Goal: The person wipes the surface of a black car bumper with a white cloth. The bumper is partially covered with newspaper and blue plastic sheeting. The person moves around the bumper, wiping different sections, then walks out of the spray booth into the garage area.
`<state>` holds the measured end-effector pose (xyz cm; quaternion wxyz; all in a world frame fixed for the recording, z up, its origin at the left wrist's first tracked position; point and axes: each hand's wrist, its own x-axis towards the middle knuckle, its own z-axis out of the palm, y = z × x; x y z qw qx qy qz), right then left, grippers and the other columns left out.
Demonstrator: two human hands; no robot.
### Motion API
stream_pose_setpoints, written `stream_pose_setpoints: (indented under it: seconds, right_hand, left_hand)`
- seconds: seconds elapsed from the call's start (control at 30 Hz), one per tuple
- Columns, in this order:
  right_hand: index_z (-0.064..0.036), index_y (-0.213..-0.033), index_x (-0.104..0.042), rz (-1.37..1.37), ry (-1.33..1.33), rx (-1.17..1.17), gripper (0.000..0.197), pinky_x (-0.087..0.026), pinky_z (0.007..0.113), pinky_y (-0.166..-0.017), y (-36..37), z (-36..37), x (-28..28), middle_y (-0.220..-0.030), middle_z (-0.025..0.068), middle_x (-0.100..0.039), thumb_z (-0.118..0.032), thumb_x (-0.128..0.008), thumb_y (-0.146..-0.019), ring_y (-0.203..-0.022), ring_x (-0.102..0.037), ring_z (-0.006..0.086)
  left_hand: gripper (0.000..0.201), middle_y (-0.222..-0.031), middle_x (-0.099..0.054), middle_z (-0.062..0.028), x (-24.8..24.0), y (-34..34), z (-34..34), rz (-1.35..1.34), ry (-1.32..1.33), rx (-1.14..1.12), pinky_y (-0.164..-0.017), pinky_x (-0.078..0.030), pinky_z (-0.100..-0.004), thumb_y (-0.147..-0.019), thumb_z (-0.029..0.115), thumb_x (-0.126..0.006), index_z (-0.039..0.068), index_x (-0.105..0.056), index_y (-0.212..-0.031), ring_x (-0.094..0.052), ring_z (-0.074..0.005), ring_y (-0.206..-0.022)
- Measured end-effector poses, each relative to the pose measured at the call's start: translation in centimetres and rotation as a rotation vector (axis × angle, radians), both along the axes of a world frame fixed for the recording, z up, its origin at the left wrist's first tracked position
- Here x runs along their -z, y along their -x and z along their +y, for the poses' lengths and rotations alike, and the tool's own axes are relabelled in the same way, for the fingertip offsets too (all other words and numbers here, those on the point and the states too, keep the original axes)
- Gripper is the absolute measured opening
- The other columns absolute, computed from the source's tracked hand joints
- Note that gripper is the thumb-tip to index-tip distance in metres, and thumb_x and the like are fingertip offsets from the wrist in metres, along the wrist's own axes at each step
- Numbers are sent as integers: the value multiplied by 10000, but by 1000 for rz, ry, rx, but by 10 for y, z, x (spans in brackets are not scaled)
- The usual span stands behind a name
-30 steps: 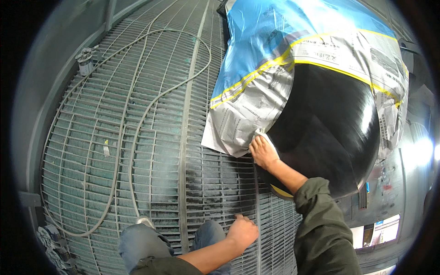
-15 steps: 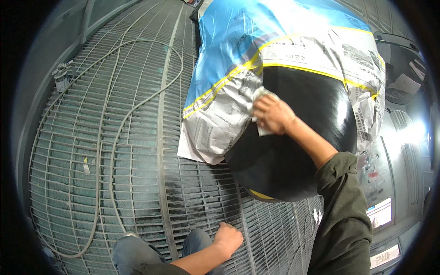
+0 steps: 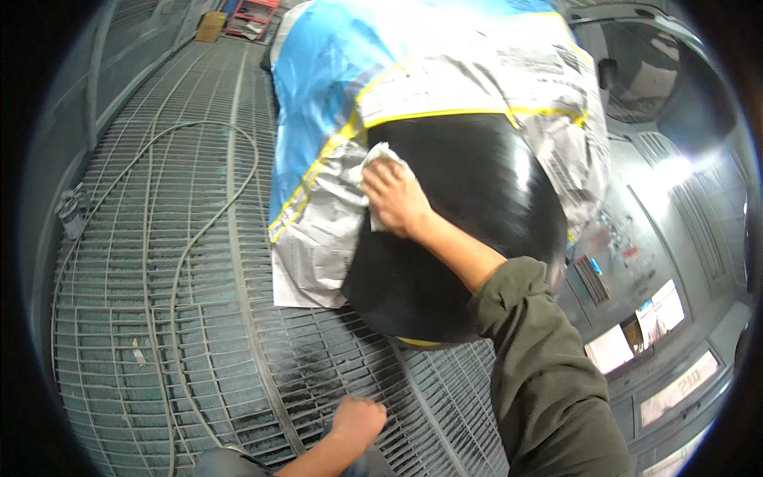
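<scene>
My right hand (image 3: 395,199) presses a crumpled white wiping cloth (image 3: 382,150) against the left edge of a glossy black curved panel (image 3: 445,270), apparently part of a vehicle. Printed masking paper (image 3: 314,266) and yellow tape (image 3: 445,115) border the bare panel, with blue sheeting (image 3: 310,99) farther back. Part of the cloth is hidden beneath my fingers. Low in front of me, over my knees, my left hand (image 3: 359,420) is curled into a loose fist, apart from the panel, and nothing shows in it.
A thin hose (image 3: 181,254) loops over the metal floor grating (image 3: 111,278) on the left. By the left wall stands a small metal canister (image 3: 71,216). At the far end are a cardboard box (image 3: 211,27) and a red rack (image 3: 254,17). A bright lamp (image 3: 672,170) shines at right.
My view has shifted, so the panel appears farther left and the box and rack have come into sight. My right hand keeps the cloth at the panel's left edge; my left hand stays low.
</scene>
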<state>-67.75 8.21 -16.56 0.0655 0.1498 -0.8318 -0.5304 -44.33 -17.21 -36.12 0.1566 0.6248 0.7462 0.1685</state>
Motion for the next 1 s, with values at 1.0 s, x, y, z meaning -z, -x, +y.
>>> stream_pose_setpoints:
  seconds: [1.0]
  right_hand:
    - [-39, -1517, -398, -273, -207, -33, 667, -60, 518, -1259, -149, 23, 212, -1628, 111, -298, -407, -416, -961, -1529, -192, 300]
  left_hand:
    - [318, -974, -687, -103, -22, -23, -31, 184, -40, -17, -833, -518, -427, -888, 308, -687, 96, -610, -1113, -668, -295, -968]
